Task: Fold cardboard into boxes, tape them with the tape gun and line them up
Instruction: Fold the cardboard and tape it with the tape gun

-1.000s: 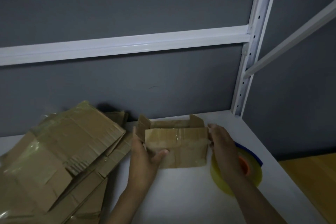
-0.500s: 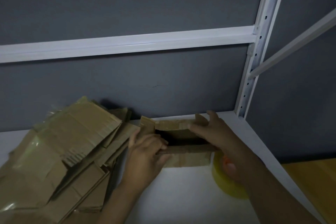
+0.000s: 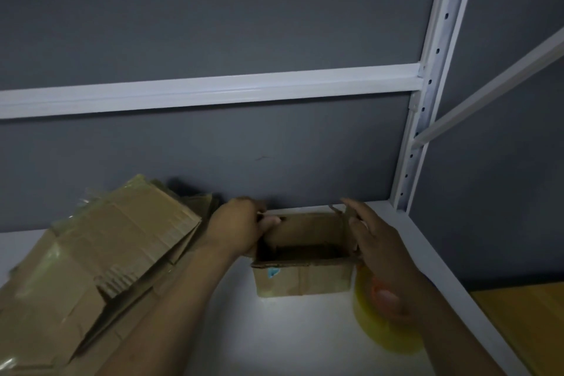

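Right grip point(image 3: 377, 243), wrist half-covering tape roll point(image 3: 387, 339)

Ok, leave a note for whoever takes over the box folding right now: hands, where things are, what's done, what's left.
Left hand grips the left end of the box; right hand lies with straight fingers against its right end.
The box stands on the white shelf, top open. The tape roll sits just right of it, partly behind the right wrist. The flat cardboard pile lies on the left.
Done: box opened into shape.
Left: close the top flaps, tape, line it up, then work through the pile.
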The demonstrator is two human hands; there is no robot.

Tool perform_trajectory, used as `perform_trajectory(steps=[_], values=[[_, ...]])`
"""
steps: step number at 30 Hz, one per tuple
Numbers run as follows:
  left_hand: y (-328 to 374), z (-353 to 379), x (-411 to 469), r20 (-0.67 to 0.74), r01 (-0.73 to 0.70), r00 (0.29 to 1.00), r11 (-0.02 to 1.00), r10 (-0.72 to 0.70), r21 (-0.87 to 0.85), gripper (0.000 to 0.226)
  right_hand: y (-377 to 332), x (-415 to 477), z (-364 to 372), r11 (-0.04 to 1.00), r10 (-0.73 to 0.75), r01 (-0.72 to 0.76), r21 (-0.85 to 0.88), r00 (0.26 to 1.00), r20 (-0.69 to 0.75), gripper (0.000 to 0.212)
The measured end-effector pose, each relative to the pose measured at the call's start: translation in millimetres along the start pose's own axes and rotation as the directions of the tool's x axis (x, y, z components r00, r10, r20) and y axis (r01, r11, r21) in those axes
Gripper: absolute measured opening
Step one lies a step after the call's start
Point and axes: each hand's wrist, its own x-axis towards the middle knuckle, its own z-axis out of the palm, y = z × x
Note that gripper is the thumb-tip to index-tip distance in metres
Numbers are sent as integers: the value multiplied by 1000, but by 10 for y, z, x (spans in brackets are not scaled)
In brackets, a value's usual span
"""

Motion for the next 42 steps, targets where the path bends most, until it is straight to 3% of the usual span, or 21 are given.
perform_trajectory(steps=[3,6,8,11,14,17,19,21,26,31,42], values=[[-21,10,18,-117,105,987,991,-114,-77,32,83,-18,-91,998,0,-7,62,994,107,32],[-52,97,32,-167,234,953,964,-253,-123,37,140,-20,-176,1000,-18,12,28,970,243,59],[-31,98,20,-189,295,915,910,-357,-291,32,152,10,-189,997,-21,38,-61,965,262,70],[74,8,-65,-106,298,881,715,-460,-632,43,149,46,-143,994,-21,40,-103,984,178,56],[130,-52,-289,14,227,916,489,-401,-842,50,167,21,-80,996,-16,28,-84,990,142,58],[120,-7,-571,100,174,973,371,-210,-912,48,282,-27,0,998,15,-22,59,994,109,79],[140,122,-688,95,123,991,374,-94,-919,66,365,-66,97,994,53,-58,94,997,60,69],[195,272,-736,53,101,991,429,-122,-898,76,398,-87,179,994,82,-81,78,996,-21,55],[425,332,-778,-81,113,943,540,-322,-834,53,295,-108,213,992,118,-115,46,990,-74,49],[496,-19,-831,-227,69,896,624,-382,-779,47,-41,-145,117,992,39,-23,124,991,-132,32],[30,-834,-1605,-394,-18,825,677,-406,-736,67,-1186,-908,595,989,-126,145,34,936,-328,27]])
